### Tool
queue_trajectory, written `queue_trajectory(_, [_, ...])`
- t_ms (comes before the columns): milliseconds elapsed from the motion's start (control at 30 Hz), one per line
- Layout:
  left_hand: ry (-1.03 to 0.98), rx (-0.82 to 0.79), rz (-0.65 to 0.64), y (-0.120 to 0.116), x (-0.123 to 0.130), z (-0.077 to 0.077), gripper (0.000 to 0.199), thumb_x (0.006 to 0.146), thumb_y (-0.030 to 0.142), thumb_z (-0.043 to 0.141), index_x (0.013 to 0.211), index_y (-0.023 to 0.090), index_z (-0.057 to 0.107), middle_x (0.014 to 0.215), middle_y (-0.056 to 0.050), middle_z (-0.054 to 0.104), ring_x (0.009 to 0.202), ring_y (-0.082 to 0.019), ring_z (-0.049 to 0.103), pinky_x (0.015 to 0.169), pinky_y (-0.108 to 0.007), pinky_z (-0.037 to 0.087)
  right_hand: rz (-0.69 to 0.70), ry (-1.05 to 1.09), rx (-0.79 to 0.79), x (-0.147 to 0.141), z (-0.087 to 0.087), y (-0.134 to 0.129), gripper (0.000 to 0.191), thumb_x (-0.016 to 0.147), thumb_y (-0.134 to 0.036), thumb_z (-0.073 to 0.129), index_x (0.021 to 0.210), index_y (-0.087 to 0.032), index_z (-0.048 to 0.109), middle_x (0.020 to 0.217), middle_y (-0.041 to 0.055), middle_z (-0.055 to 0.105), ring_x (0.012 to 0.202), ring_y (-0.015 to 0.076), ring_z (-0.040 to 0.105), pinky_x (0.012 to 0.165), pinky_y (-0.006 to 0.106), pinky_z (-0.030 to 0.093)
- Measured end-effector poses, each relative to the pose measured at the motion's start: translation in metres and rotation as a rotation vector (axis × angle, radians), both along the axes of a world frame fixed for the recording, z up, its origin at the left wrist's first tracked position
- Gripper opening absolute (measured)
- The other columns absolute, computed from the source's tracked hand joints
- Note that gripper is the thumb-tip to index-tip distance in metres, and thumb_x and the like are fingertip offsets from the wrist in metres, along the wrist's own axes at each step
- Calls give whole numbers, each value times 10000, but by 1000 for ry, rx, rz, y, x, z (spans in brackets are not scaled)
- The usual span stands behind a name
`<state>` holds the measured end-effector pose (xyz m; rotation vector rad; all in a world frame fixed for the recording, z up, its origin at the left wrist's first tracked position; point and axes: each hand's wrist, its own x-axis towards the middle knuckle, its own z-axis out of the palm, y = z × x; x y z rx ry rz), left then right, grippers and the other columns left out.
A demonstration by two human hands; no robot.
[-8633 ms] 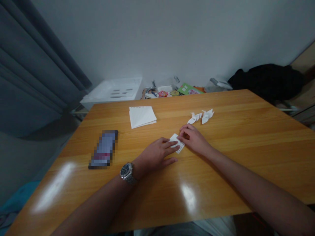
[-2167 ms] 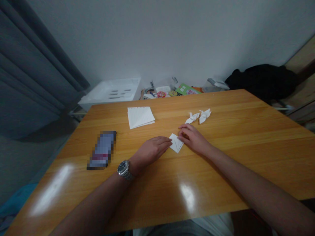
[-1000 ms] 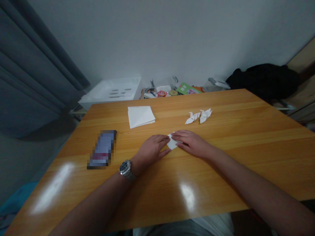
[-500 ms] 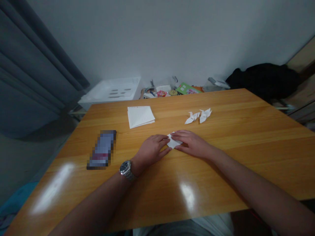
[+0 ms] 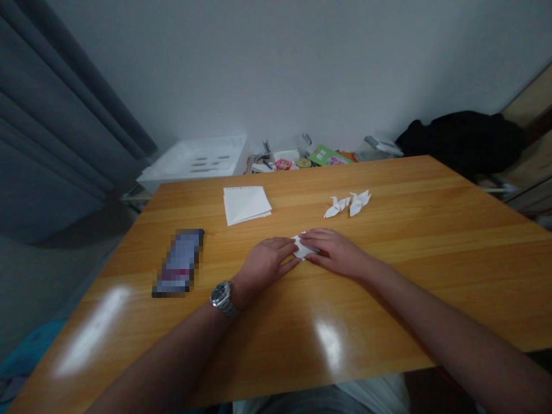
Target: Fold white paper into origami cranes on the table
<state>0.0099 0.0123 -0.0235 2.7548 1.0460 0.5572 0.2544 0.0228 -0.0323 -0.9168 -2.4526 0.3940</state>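
A: Here we are, right at the action: a small white folded piece of paper [image 5: 303, 249] lies on the glossy yellow-brown wooden bench [image 5: 431, 241], and both hands are on it!

B: We see the left hand [image 5: 268, 257] at the paper's left side, fingertips on the edge, thumb by the near corner. It's gripping, we'd say.

A: And the right hand [image 5: 338, 252] from the paper's right: fingers over the top, thumb at the near edge, gripping too. The thumb tips come close together!

B: What shape are its folds? We can't tell; fingers cover much of it.

A: Beyond the paper, rightward, we get a pair of white folded-paper birds [image 5: 360, 203], one just beside the other.

B: Beyond it, leftward, a few white lined sheets [image 5: 246, 205] with holes along their far edge!

A: Well left of the paper, a dark-edged, flat rectangular device [image 5: 179, 263], its face too pixelated for us to read.

B: Nearer us than the paper, on the left wrist, a silver metal watch [image 5: 222, 295] with a dark dial.

A: And far past the paper, behind the bench, a white slotted tray [image 5: 190, 168] and a green booklet [image 5: 330, 156]!
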Motion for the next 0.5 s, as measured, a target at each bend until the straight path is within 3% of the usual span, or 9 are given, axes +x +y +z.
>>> queue_trajectory(300, [-31, -11, 40, 4, 2, -2, 252, 1017, 342, 488, 1077, 191, 680, 1156, -83, 707, 1019, -225, 663, 899, -376, 544, -1, 29, 12, -2, 0, -1, 353, 958, -309, 599, 1303, -257, 652, 1293, 97, 687, 1212, 268, 618, 1060, 505, 471])
queue_trajectory(500, [-52, -35, 90, 4, 2, -4, 211, 1005, 297, 499, 1028, 184, 676, 1092, -79, 699, 987, -215, 650, 882, -350, 529, -3, 70, 10, -5, 0, -3, 285, 968, -264, 591, 1237, -229, 679, 1238, 92, 706, 1171, 239, 633, 1015, 435, 510])
